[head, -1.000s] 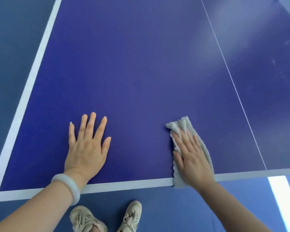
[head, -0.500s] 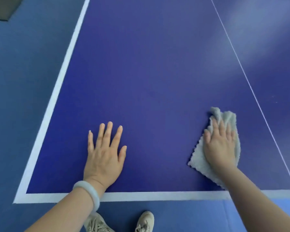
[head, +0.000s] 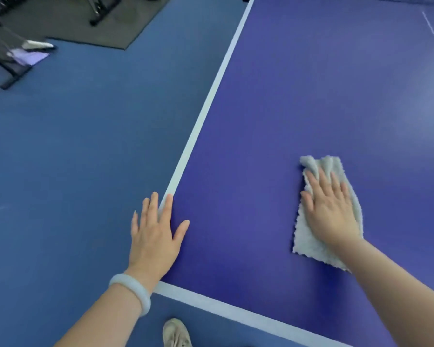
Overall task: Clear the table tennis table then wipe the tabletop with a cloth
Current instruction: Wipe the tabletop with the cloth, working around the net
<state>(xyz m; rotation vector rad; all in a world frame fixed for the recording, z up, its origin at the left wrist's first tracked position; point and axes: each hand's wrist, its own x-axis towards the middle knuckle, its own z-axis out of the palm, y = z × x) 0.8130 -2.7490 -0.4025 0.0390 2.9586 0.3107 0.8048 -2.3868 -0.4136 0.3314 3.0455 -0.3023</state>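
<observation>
The blue table tennis table (head: 298, 101) fills the right of the view, edged with a white line. A pale grey cloth (head: 308, 242) lies flat on it, and my right hand (head: 330, 209) presses down on the cloth with straight fingers. My left hand (head: 156, 234), a pale bangle on its wrist, rests flat on the table's near left corner, fingers spread across the white side line.
Blue floor (head: 73, 159) lies left of the table. A dark mat (head: 85, 23) with black equipment frames (head: 8, 63) sits at the far left. My shoe (head: 176, 333) shows below the table's near edge. The net edge is at the top right.
The view has swung left, showing the table's left corner and floor. My right hand has slid the cloth further up the tabletop. My left hand now lies at the corner.
</observation>
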